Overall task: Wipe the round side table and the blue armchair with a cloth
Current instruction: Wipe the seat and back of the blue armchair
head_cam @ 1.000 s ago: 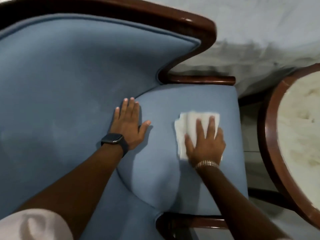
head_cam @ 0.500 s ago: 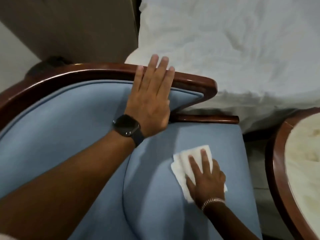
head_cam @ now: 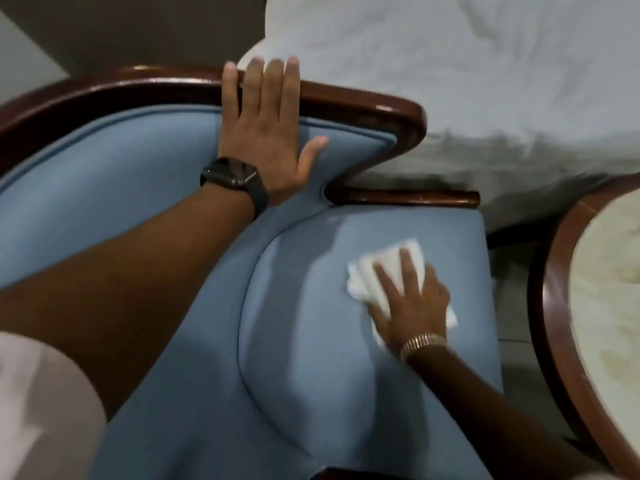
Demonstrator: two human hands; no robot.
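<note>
Head view, looking down on the blue armchair (head_cam: 156,188). The right hand (head_cam: 414,306) lies palm-down on the seat cushion (head_cam: 311,341), flattened over a white cloth (head_cam: 388,268). Its fingers (head_cam: 408,268) are extended and slightly spread, pressing the cloth against the fabric rather than clenching it. The cloth sits under the fingers and palm; its folded far end projects beyond the fingertips toward the cushion's back edge, a crumpled edge shows to the left of the index finger, and a small corner appears at the right of the hand. The cloth occupies the right half of the cushion, near its right edge and short of the back edge. A gold bracelet (head_cam: 422,342) circles the right wrist.

The left hand (head_cam: 266,133) rests open and flat on the upholstered backrest, holding nothing. Its four fingers (head_cam: 273,84) reach up across the dark wooden top rail (head_cam: 363,102), the thumb spread sideways on the blue fabric. A black watch (head_cam: 230,176) is on the left wrist, and a pale sleeve (head_cam: 38,410) fills the lower left corner.

The round side table (head_cam: 554,306) stands to the right of the armchair, apart from it, with a wooden rim and a pale mottled top. White bedding (head_cam: 467,64) lies beyond the armchair's top rail.
</note>
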